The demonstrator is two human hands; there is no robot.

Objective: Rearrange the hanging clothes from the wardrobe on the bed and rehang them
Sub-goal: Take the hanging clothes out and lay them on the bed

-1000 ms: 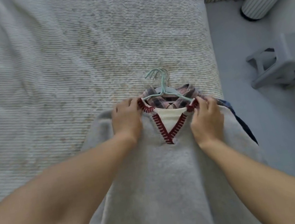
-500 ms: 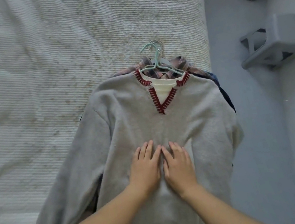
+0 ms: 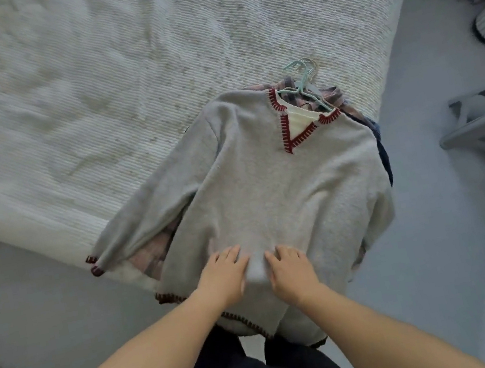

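Left hand (image 3: 223,276): palm down, fingers spread flat on the lower front of the grey sweater (image 3: 270,185), gripping nothing. Right hand (image 3: 291,267): likewise flat and spread, just beside it at 3 o'clock. Sweater: V-neck, red stitched trim, cream inset, topmost of a stack on the bed (image 3: 90,97) corner, hem overhanging. Plaid shirt (image 3: 152,251) underneath. Mint hangers (image 3: 302,79) at 12 o'clock of the collar.

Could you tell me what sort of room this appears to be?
Most likely a bedroom: a bed under a ribbed pale cover, a grey sweater on a hanger laid across its corner, and both hands smoothing it.
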